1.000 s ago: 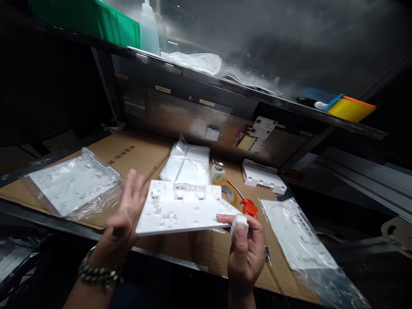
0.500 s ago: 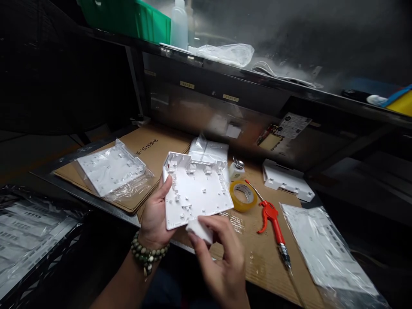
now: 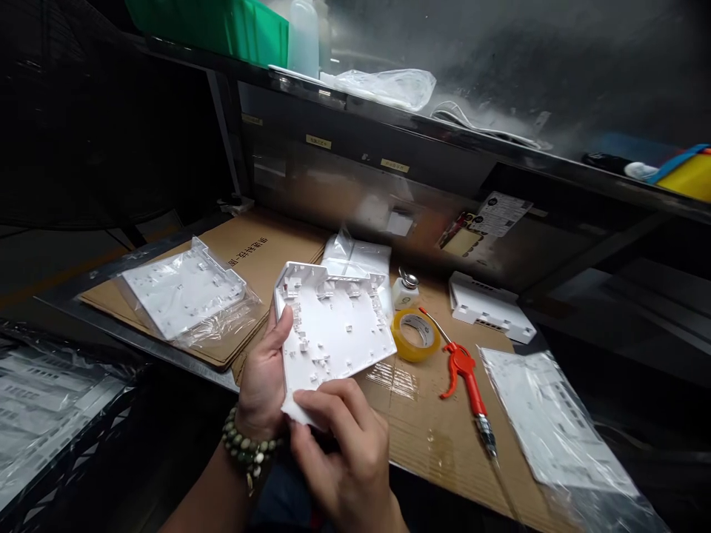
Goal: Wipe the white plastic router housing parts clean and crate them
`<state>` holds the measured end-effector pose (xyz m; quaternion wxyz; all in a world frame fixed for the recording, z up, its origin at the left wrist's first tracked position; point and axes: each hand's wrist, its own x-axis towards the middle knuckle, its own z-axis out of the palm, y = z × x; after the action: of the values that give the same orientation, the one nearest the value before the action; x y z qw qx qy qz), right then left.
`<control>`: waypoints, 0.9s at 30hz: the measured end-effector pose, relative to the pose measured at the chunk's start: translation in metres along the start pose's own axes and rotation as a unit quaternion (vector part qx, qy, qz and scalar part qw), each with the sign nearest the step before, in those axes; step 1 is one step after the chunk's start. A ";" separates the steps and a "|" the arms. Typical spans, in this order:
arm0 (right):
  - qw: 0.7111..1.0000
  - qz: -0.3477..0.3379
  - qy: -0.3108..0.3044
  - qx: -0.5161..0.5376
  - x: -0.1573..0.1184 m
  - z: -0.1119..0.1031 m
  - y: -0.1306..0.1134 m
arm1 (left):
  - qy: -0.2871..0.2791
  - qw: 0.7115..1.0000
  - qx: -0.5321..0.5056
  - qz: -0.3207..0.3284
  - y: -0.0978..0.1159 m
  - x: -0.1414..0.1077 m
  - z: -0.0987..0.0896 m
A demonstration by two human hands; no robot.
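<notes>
My left hand [image 3: 265, 377] grips a white plastic housing [image 3: 333, 326] by its left side, thumb over the rim, with its ribbed inner face towards me. In my right hand [image 3: 349, 437] a small white cloth or pad [image 3: 300, 411] is pinched between thumb and fingers. It touches the housing's lower left corner; my fingers partly hide it. Just right of the housing lies a roll of yellow tape [image 3: 401, 342]. Beside that rests a red air blow gun [image 3: 466, 374] with a thin nozzle. Behind the tape stands a white pump bottle [image 3: 405, 290].
Bagged white housings lie on the left cardboard [image 3: 186, 292] and at the right [image 3: 555, 414]. Another white housing [image 3: 489, 305] sits at the back right. A crate of white parts [image 3: 49, 414] is at lower left. Above runs a shelf with a green bin [image 3: 222, 29].
My right hand has moved left with the white cloth or pad, along the housing's lower edge to its lower left corner. My left hand still holds the housing.
</notes>
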<state>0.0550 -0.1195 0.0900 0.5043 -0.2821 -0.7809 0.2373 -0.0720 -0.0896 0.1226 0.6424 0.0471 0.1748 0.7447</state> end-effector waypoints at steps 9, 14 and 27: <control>0.968 0.125 0.173 -0.135 -0.005 -0.073 0.059 | -0.018 0.997 -0.039 -0.069 0.029 0.003 -0.024; 0.957 0.126 0.200 -0.168 -0.011 -0.091 0.070 | 0.029 0.997 -0.028 -0.072 0.042 -0.001 -0.034; 0.970 0.141 0.103 -0.166 -0.019 -0.096 0.086 | 0.090 0.990 0.022 -0.105 0.056 0.001 -0.060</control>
<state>0.1678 -0.0613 0.0573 0.4896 -0.4925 -0.7052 0.1430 -0.1428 -0.1065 0.0842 0.6971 -0.0244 0.2525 0.6705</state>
